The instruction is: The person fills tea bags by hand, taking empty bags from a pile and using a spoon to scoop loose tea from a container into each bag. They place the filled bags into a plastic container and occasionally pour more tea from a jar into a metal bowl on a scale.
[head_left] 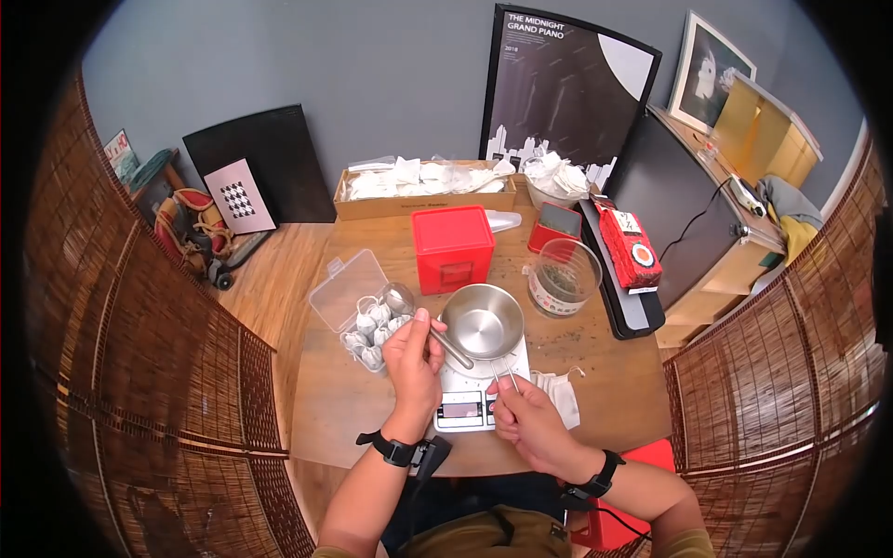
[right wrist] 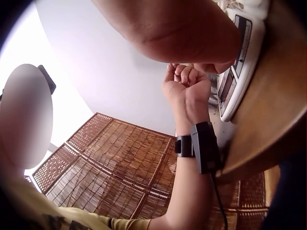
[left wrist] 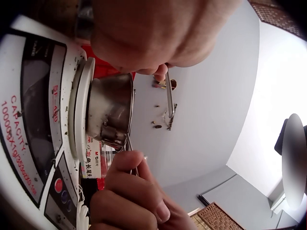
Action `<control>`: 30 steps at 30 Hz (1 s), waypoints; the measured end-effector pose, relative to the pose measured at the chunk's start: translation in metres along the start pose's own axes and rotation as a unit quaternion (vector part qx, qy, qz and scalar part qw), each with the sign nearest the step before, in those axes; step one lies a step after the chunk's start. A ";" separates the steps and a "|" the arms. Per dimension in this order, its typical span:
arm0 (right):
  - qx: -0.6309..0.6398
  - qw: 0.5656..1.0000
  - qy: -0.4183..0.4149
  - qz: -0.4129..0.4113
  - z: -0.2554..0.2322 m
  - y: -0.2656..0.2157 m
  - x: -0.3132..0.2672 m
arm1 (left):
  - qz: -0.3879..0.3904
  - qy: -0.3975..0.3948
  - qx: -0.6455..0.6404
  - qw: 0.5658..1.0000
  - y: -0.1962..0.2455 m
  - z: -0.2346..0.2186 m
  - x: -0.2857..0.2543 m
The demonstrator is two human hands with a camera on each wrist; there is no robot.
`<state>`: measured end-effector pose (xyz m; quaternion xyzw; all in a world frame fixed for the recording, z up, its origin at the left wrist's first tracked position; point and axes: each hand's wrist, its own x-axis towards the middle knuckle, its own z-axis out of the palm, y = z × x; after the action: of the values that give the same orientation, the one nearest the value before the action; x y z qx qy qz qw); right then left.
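My left hand [head_left: 414, 363] pinches the handle of a metal spoon [head_left: 452, 348], whose round bowl points left over tied white pouches [head_left: 369, 333]. In the left wrist view the spoon's handle [left wrist: 170, 98] slants out from the fingers. A small stainless steel pan [head_left: 484, 321] stands on a white kitchen scale [head_left: 460, 416]; the left wrist view shows the pan [left wrist: 112, 106] sitting on the round plate. My right hand [head_left: 535, 423] holds the pan's thin wire handle between thumb and fingers. Partly under that hand lies a flat white drawstring pouch [head_left: 561, 398].
An open clear plastic box [head_left: 349, 288] holds the tied pouches. Behind the pan are a red canister [head_left: 453, 249] and a long cardboard box [head_left: 419, 203] of white pouches. To the right stand a clear tub [head_left: 565, 279] with dark leaves and a red packet [head_left: 630, 249]. Dark crumbs dot the table.
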<state>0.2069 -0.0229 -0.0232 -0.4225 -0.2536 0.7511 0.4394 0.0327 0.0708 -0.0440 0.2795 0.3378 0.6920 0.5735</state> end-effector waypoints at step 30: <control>-0.411 0.898 -0.014 -0.157 0.015 -0.052 0.017 | 0.010 -0.108 0.095 0.990 0.001 -0.001 -0.011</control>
<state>0.2132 0.0171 0.0165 -0.5097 -0.6091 0.5072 0.3348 0.0333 0.0601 -0.0438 0.4089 0.3354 0.6282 0.5707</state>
